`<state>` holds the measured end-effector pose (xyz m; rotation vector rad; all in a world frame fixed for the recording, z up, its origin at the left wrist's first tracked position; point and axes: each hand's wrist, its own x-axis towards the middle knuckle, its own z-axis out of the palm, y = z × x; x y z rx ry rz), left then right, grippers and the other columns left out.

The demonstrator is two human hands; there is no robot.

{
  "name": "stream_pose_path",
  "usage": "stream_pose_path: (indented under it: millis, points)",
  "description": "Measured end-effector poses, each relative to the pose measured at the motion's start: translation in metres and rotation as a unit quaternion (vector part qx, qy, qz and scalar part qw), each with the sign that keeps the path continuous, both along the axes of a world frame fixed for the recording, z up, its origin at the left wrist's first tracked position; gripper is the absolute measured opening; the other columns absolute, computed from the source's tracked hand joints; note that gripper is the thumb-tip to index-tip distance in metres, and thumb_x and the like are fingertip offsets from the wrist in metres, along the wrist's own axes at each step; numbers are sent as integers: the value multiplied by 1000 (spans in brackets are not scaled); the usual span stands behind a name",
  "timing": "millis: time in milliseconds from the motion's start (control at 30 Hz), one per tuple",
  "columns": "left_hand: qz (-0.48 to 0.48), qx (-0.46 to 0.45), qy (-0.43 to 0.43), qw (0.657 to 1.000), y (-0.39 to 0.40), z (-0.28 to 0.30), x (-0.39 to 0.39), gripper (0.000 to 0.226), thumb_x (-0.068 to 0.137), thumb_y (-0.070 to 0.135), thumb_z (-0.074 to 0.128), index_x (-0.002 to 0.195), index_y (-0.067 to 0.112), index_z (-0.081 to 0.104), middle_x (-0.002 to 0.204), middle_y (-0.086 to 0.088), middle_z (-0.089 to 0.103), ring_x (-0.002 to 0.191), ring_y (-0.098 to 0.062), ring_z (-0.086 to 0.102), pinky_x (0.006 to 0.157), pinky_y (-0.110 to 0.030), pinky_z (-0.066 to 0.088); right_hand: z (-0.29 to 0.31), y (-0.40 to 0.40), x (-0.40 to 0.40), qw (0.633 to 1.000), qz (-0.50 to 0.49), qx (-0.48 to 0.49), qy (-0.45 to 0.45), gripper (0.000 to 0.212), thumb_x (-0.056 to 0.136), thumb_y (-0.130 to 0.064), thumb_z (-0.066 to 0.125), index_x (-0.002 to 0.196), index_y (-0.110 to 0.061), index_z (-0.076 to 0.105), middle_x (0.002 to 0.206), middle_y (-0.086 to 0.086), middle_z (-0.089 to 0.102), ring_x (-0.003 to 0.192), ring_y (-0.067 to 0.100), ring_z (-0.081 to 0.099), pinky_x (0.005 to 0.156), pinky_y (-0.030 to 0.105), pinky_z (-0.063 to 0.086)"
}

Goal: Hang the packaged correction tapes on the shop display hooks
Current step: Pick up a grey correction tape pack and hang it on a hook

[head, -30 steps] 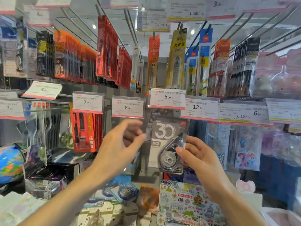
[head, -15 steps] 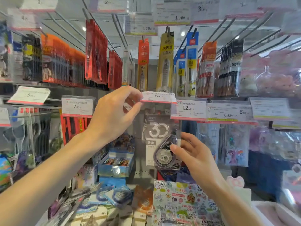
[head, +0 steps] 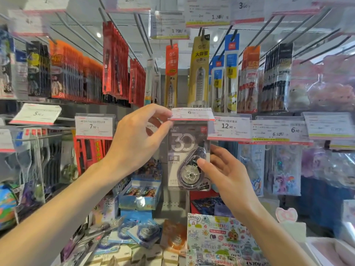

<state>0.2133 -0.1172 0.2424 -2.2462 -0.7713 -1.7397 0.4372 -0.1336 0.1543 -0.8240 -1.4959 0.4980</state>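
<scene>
Left hand (head: 134, 139) pinched the 6.00 price tag (head: 192, 114) by its left edge, tipped up near flat — thumb under, fingers over. Right hand (head: 226, 175) gripped the tape pack (head: 184, 150) by its right side, thumb on the blister, fingers behind. Pack sat upright just below the tag — its top hidden behind it.

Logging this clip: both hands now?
Left hand: pinching the 6.00 price tag, tipped up.
Right hand: holding the correction tape pack.
</scene>
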Motion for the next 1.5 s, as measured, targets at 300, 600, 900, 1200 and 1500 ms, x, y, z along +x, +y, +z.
stream_pose_path:
  millis: [300,600,900,1200,1500]
  points:
    - [-29,-4,-16,999,10,-10,-4,22,95,23,71,117,23,70,100,25,68,91,3,67,68,-6,49,4,0,-4,1000,-15,16,-8,32,96,-31,73,126,-36,64,104,-10,81,100,4,76,82,10,54]
    - [-65,-54,-72,994,17,-46,-2,9,94,25,71,103,26,69,90,16,71,89,-6,69,70,-12,53,-2,11,-2,999,-46,-2,-9,42,92,-36,74,132,-31,61,103,-17,80,97,0,75,80,7,53]
    - [-58,-204,-76,974,66,-103,26,41,97,48,59,134,53,45,106,26,64,99,0,64,80,-25,55,-7,58,0,996,-84,-12,-15,39,97,-37,69,133,-42,54,103,-18,76,94,-2,72,74,15,53]
    - [-59,-247,-89,963,137,-114,55,60,104,34,54,155,50,26,162,14,35,143,-4,41,111,-24,42,-11,128,-3,995,-83,-39,-32,44,104,-24,60,147,-31,47,131,-26,58,124,-8,55,100,8,47]
    - [-77,-283,-123,948,169,-107,60,57,101,18,63,151,32,40,143,12,55,125,-2,53,84,5,39,-3,149,1,993,-75,-92,-23,38,107,-24,56,140,-39,50,122,-20,62,113,0,60,90,12,43]
